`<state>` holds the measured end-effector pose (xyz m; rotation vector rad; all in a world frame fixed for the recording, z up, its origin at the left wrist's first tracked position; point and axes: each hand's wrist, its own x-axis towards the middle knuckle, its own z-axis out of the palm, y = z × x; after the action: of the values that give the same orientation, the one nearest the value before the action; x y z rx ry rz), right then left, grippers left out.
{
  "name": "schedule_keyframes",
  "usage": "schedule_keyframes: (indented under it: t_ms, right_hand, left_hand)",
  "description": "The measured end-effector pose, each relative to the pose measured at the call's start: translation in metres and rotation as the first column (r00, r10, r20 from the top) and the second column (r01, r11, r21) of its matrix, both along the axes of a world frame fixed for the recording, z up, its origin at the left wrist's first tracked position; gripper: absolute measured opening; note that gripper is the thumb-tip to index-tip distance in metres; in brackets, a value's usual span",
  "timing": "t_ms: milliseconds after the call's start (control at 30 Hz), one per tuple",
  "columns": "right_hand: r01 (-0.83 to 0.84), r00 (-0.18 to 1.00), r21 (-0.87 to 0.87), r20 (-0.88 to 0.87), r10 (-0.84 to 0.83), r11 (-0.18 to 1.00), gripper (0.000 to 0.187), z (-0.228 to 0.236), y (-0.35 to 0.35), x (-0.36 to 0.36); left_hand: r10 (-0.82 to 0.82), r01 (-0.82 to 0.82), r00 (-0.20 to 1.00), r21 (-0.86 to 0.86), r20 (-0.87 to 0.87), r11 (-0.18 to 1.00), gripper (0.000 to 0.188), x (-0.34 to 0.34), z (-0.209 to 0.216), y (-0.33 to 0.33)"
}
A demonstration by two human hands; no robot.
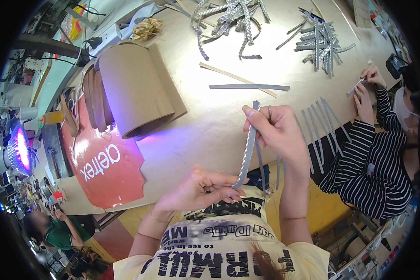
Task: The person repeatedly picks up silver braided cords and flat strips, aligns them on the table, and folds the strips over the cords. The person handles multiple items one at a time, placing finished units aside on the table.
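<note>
I hold a grey strip with a braided, silvery edge between my two hands, above the front edge of the table. My left hand pinches its lower end, close to my shirt. At the upper end, my right hand grips it between thumb and fingers, with the tip sticking out above. Beyond my right hand a flat grey strip lies across a thin tan strip on the table. Several narrow grey strips are laid side by side at the table edge to the right.
A heap of braided cords lies at the back, with a pile of short braided pieces to its right. A large brown roll and a red sheet occupy the left. A co-worker in a striped top works at the right.
</note>
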<state>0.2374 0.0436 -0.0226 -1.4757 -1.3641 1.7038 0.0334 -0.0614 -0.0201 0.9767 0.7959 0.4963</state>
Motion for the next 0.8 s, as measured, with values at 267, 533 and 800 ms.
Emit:
schedule_keyframes:
  t_ms: [267,533,800]
  right_hand:
    - [0.177,0.983,0.143,0.017,-0.182,0.974,0.038,0.001,0.006,0.002]
    - [0.128,0.991,0.054,-0.049,-0.126,0.99,0.039,0.004,0.006,-0.002]
    - [0.242,0.969,0.152,0.006,-0.246,0.958,0.034,-0.004,0.013,0.004]
  left_hand:
    - [0.195,-0.125,0.958,-0.305,0.209,0.944,0.043,-0.001,-0.01,-0.002]
    - [0.041,-0.013,0.981,-0.147,0.19,0.989,0.043,-0.007,0.004,0.0]
    - [0.199,-0.087,0.928,-0.339,0.315,0.937,0.046,-0.007,-0.004,0.009]
